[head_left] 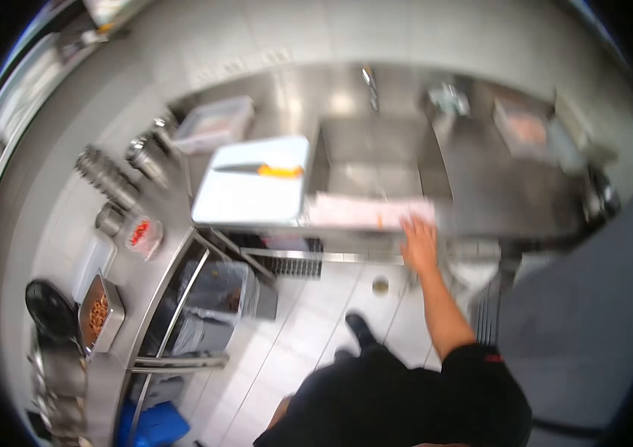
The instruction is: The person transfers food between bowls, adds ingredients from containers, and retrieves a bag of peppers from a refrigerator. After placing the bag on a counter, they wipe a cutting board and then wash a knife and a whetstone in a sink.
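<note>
My right hand reaches forward to the front edge of the sink counter. Its fingers are slightly apart and lie on the right end of a pale pink cloth, with nothing seen gripped in them. The cloth is spread flat along the edge in front of the metal sink. Left of the sink, a knife with a yellow handle rests on a white cutting board. My left hand is out of view; only a bit of skin shows beside the black shirt.
Clear tubs stand on both sides of the sink, below the tap. The left counter holds a cup of red pieces and a metal tray of brown food. A lined grey bin is under the counter.
</note>
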`<state>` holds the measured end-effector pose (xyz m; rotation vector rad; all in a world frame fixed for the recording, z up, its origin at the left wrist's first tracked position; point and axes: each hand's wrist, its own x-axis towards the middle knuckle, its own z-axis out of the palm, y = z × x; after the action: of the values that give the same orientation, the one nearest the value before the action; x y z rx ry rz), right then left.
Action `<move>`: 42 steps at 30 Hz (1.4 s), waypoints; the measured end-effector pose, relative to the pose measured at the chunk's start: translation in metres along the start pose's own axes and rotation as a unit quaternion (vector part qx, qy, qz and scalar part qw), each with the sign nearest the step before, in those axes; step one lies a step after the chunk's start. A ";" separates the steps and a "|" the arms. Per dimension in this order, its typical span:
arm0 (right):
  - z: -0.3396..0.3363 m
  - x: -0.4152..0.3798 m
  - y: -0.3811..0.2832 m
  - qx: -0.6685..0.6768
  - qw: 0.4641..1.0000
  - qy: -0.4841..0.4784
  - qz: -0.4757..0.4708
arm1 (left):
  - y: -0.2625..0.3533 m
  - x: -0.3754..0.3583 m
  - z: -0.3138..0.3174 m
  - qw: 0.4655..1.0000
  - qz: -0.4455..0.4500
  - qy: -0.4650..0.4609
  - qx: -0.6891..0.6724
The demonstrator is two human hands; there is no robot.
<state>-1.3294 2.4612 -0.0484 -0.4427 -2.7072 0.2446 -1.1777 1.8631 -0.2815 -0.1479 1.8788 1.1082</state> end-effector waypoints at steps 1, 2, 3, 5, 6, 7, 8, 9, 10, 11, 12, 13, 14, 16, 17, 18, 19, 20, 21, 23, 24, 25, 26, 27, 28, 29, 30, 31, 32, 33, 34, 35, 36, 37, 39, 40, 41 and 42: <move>-0.002 0.000 0.000 0.001 1.000 -0.010 0.007 | -0.001 -0.010 0.006 0.999 -0.017 0.021 -0.025; -0.008 0.003 -0.001 0.005 0.999 -0.030 0.012 | 0.003 -0.018 0.010 0.998 -0.035 0.035 -0.047; -0.011 0.003 -0.003 -0.001 0.999 -0.030 0.010 | 0.005 -0.024 0.012 0.995 -0.050 0.051 -0.067; -0.011 0.004 -0.004 -0.005 0.999 -0.031 0.007 | 0.013 -0.026 0.016 0.989 -0.068 0.081 -0.101; -0.011 0.004 -0.003 -0.004 0.999 -0.032 0.005 | 0.020 -0.025 0.016 0.987 -0.064 0.094 -0.113; -0.011 0.006 -0.001 -0.002 0.999 -0.034 0.004 | 0.028 -0.023 0.016 0.986 -0.057 0.101 -0.120; -0.011 0.007 0.002 0.006 1.000 -0.028 0.001 | 0.035 -0.020 0.017 0.986 -0.041 0.107 -0.123; -0.016 0.007 0.002 0.015 1.000 -0.024 -0.002 | 0.047 -0.013 0.016 0.986 -0.019 0.113 -0.121; -0.022 0.010 0.001 0.025 0.999 -0.021 -0.006 | 0.062 -0.005 0.010 0.986 0.010 0.120 -0.111; -0.029 0.016 0.000 0.042 0.998 -0.038 0.007 | 0.079 0.007 0.001 0.986 0.037 0.130 -0.095; -0.038 0.025 0.001 0.058 0.997 -0.055 0.019 | 0.103 0.030 -0.024 0.985 0.066 0.142 -0.072; -0.043 0.031 0.005 0.073 0.994 -0.075 0.032 | 0.128 0.052 -0.049 0.982 0.095 0.154 -0.049; -0.026 0.044 0.027 0.097 0.993 -0.070 -0.004 | 0.201 0.032 -0.066 0.965 0.135 0.227 0.003; -0.028 0.058 0.042 0.111 0.994 -0.012 0.013 | 0.345 -0.005 -0.111 0.895 0.280 0.325 0.120; -0.028 0.064 0.047 0.118 0.993 0.017 0.023 | 0.421 -0.031 -0.125 0.851 0.400 0.334 0.062; -0.052 0.067 0.040 0.108 0.993 -0.004 0.053 | 0.492 -0.052 -0.140 0.840 0.431 0.328 0.038; -0.053 0.070 0.046 0.100 0.993 0.007 0.062 | 0.561 -0.083 -0.150 0.802 0.456 0.365 0.126; -0.050 0.069 0.056 0.091 0.993 0.018 0.071 | 0.620 -0.097 -0.165 0.705 0.566 0.384 0.187; -0.043 0.070 0.068 0.083 0.993 0.029 0.080 | 0.683 -0.125 -0.170 0.630 0.626 0.392 0.240; -0.020 0.057 0.095 0.045 0.993 0.015 0.106 | 0.802 -0.163 -0.166 0.556 0.686 0.394 0.255; -0.008 0.063 0.101 0.031 0.992 0.016 0.120 | 0.860 -0.180 -0.164 0.501 0.709 0.408 0.282; -0.004 0.068 0.099 0.025 0.992 0.011 0.125 | 0.922 -0.184 -0.169 0.426 0.755 0.404 0.292; -0.014 0.065 0.087 0.018 0.991 0.001 0.132 | 0.974 -0.197 -0.165 0.380 0.752 0.426 0.330; -0.021 0.063 0.078 0.011 0.990 -0.007 0.140 | 1.025 -0.201 -0.161 0.408 0.714 0.456 0.339; -0.021 0.063 0.077 0.016 0.989 -0.008 0.146 | 1.080 -0.197 -0.167 0.340 0.709 0.498 0.366; -0.019 0.063 0.079 0.019 0.989 -0.010 0.149 | 1.132 -0.187 -0.178 0.345 0.674 0.528 0.386; -0.019 0.066 0.082 0.022 0.988 -0.010 0.151 | 1.171 -0.184 -0.178 0.387 0.683 0.503 0.362; -0.024 0.068 0.081 0.037 0.986 -0.013 0.162 | 1.200 -0.184 -0.177 0.402 0.677 0.487 0.377; -0.031 0.069 0.078 0.052 0.983 -0.017 0.173 | 1.225 -0.182 -0.178 0.388 0.599 0.536 0.451; -0.032 0.071 0.077 0.069 0.980 -0.019 0.185 | 1.255 -0.176 -0.186 0.383 0.583 0.522 0.491; -0.029 0.072 0.077 0.072 0.980 -0.012 0.188 | 1.283 -0.170 -0.191 0.378 0.568 0.505 0.529; -0.026 0.070 0.079 0.070 0.979 -0.007 0.190 | 1.326 -0.149 -0.219 0.392 0.617 0.426 0.533; -0.023 0.071 0.081 0.068 0.979 0.000 0.191 | 1.306 -0.155 -0.194 0.436 0.595 0.413 0.535; -0.026 0.071 0.080 0.067 0.978 0.001 0.196 | 1.317 -0.149 -0.197 0.467 0.574 0.405 0.537; -0.029 0.075 0.076 0.065 0.977 0.006 0.202 | 1.336 -0.140 -0.199 0.495 0.559 0.398 0.533; -0.024 0.074 0.078 0.058 0.977 -0.007 0.204 | 1.343 -0.137 -0.201 0.505 0.554 0.397 0.530; -0.022 0.071 0.082 0.058 0.977 -0.015 0.204 | 1.349 -0.134 -0.204 0.516 0.551 0.393 0.525; -0.019 0.072 0.084 0.060 0.977 -0.019 0.204 | 1.353 -0.134 -0.206 0.525 0.550 0.391 0.518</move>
<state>-1.3627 2.5659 -0.0253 -0.9640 -2.5940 0.5291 -1.9185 2.4619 0.7100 1.7312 3.2551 0.2699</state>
